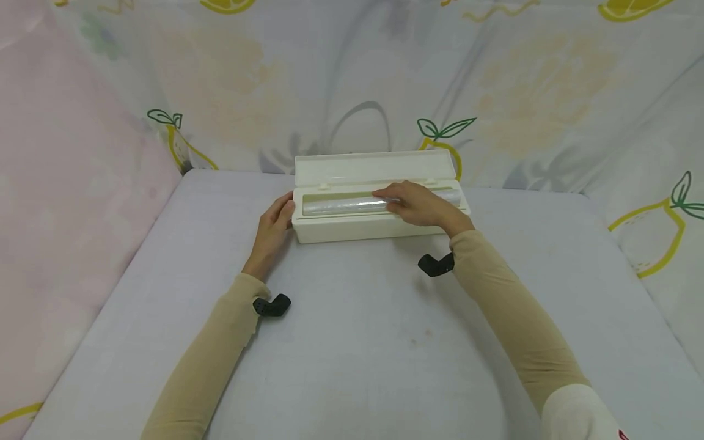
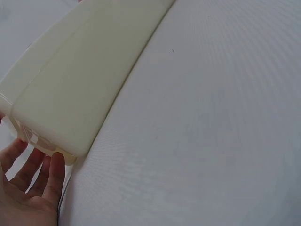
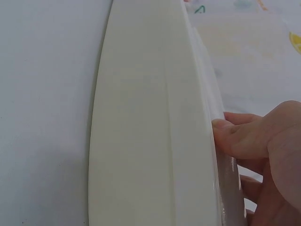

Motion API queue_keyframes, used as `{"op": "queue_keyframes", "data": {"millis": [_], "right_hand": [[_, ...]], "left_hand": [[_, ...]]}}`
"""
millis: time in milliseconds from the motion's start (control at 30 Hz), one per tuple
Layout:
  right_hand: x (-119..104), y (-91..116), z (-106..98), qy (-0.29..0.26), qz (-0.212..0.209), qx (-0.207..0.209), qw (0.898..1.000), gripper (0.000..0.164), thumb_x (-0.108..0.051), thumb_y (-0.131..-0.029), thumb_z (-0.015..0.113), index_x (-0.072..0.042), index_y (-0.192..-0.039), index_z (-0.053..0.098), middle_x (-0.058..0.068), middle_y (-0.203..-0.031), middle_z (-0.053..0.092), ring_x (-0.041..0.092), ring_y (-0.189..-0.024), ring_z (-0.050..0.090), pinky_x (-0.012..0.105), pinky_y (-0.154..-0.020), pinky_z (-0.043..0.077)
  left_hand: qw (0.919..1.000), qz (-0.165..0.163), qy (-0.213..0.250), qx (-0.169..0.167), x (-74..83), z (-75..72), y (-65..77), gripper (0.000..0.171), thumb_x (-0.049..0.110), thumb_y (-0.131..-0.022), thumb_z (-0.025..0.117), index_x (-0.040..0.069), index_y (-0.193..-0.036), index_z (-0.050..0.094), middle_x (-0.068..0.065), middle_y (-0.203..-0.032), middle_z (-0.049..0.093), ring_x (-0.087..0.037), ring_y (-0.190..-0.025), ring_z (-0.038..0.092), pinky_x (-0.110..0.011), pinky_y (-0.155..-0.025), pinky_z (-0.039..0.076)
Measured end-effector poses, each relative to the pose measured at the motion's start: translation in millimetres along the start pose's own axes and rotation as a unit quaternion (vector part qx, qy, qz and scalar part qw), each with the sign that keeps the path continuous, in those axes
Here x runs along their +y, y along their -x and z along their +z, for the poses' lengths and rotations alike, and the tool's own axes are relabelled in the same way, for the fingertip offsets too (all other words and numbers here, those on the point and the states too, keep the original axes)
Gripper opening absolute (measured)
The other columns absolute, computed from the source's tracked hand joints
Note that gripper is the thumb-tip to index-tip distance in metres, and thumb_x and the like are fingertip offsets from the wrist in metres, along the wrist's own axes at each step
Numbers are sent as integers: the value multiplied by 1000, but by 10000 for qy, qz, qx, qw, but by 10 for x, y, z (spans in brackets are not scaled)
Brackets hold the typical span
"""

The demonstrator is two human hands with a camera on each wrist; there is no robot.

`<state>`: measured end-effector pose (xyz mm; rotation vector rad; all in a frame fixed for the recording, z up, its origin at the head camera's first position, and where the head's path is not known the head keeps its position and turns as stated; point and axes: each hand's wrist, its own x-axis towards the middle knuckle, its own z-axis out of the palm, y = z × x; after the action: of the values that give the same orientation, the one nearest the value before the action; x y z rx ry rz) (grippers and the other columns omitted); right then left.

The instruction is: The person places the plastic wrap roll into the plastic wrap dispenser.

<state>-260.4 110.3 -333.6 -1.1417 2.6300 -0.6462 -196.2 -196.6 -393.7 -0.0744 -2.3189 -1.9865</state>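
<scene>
A long white cling film dispenser box (image 1: 352, 231) sits on the table, its hinged lid (image 1: 374, 168) standing up at the back. Inside lies a shiny roll of cling film (image 1: 346, 205). My right hand (image 1: 420, 205) reaches over the box's right half and pinches the roll between thumb and fingers. In the right wrist view, the thumb (image 3: 240, 139) lies at the box's rim beside the film. My left hand (image 1: 272, 229) is at the box's left end. In the left wrist view, its fairly straight fingers (image 2: 56, 172) touch that end wall.
A white cloth (image 1: 352, 348) covers the table. Behind the box hangs a curtain (image 1: 352, 73) with lemon prints, and a pinkish one (image 1: 71, 153) is at the left. Black wrist mounts (image 1: 437, 265) stick out from both sleeves.
</scene>
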Motion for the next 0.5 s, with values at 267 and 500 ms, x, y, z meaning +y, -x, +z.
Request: {"op": "queue_keyframes", "data": {"millis": [267, 500], "right_hand": [[-13, 9, -3, -58, 210, 3, 9998, 39, -11, -96, 51, -6, -135, 51, 12, -121, 60, 25, -99, 50, 42, -96, 40], [13, -5, -19, -614, 453, -41, 9971, 39, -12, -95, 54, -9, -134, 54, 11, -136, 55, 26, -123, 51, 44, -107, 38]], "left_hand": [[10000, 31, -70, -34, -18, -2, 4, 46, 27, -102, 42, 4, -141, 42, -15, -142, 47, 0, -102, 52, -13, -81, 47], [9999, 58, -93, -32, -18, -6, -5, 46, 27, -102, 42, 4, -142, 41, -15, -142, 47, 0, -103, 52, -13, -81, 47]]}}
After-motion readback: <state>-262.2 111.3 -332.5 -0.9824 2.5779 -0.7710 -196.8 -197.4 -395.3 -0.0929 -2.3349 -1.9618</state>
